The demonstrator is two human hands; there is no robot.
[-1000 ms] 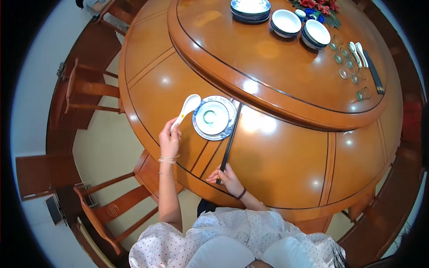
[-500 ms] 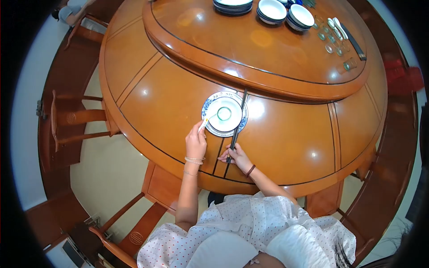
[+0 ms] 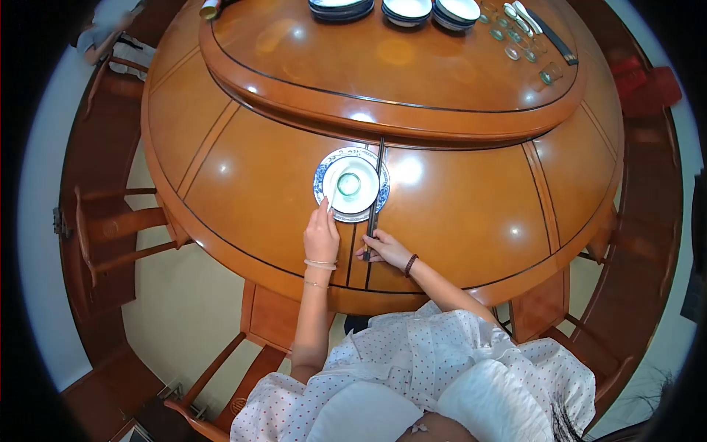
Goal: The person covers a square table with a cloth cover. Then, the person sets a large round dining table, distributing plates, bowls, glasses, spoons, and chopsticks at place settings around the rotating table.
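A small white bowl (image 3: 366, 197) sits on a blue-and-white patterned plate (image 3: 319, 181) near the table's front edge. Inside the bowl stands a small clear glass (image 3: 348, 183). My left hand (image 3: 321, 236) pinches the handle of a white spoon (image 3: 333, 194), which leans into the bowl at its left side. Black chopsticks (image 3: 373, 210) lie across the plate's right rim, beside the bowl, pointing away from me. Around their near end, the fingers of my right hand (image 3: 387, 248) are closed, low over the table.
On the raised round turntable (image 3: 331, 81) stand stacked plates (image 3: 340, 9), stacked bowls (image 3: 406, 10), several small glasses (image 3: 513, 51), white spoons (image 3: 520, 16) and more black chopsticks (image 3: 552, 37). Wooden chairs (image 3: 121, 221) surround the table. Another person (image 3: 103, 37) is at the far left.
The view has shifted, so the table setting appears further left. My right hand still holds the chopsticks beside the bowl, and the spoon stays in my left hand at the bowl's left side.
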